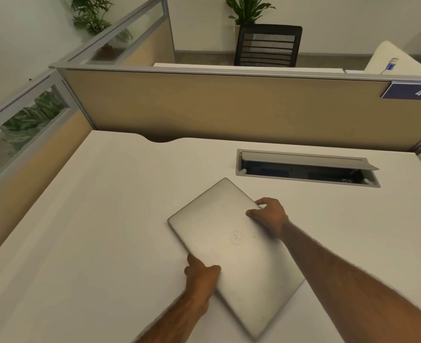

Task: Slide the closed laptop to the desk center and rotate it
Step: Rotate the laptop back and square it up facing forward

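Observation:
A closed silver laptop (231, 253) with a round logo on its lid lies flat on the white desk (100, 219), turned at a diagonal so one corner points toward the far partition. My left hand (202, 276) grips its near left long edge, thumb on the lid. My right hand (270, 214) clasps the far right edge, fingers curled over the rim. Both forearms reach in from the bottom of the view; the right forearm crosses over the laptop's right side.
An open cable tray (308, 169) with a raised metal flap is set into the desk just beyond the laptop. Tan partition walls (229, 110) bound the desk at the back and left. A black chair (267, 45) and plants stand beyond.

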Motion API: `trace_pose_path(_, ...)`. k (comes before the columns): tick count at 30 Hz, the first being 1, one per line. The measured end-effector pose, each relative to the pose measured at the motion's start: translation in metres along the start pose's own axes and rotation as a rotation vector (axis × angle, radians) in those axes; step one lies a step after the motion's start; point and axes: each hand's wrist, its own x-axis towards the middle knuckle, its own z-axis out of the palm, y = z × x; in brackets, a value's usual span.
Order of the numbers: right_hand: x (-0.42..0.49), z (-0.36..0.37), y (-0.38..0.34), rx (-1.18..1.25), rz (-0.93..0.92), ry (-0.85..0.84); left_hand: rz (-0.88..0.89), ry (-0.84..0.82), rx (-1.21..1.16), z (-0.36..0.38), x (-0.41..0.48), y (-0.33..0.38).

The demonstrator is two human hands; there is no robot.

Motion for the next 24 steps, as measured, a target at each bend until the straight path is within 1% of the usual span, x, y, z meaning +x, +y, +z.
trace_pose_path(8,0.012,0.011,-0.013,-0.126,-0.062,-0.059,-0.044,0.06,-0.046,0.011,-0.019,-0.01)
trace_pose_path(11,0.015,0.016,-0.019,-0.184,-0.088,-0.074,-0.051,0.061,-0.106,0.013,-0.023,-0.013)
trace_pose_path(18,0.023,0.02,-0.026,-0.217,-0.091,-0.079,-0.041,0.088,-0.158,0.019,-0.022,-0.014)
trace_pose_path(24,0.023,0.023,-0.025,-0.231,-0.069,-0.082,-0.051,0.087,-0.14,0.019,-0.021,-0.015)
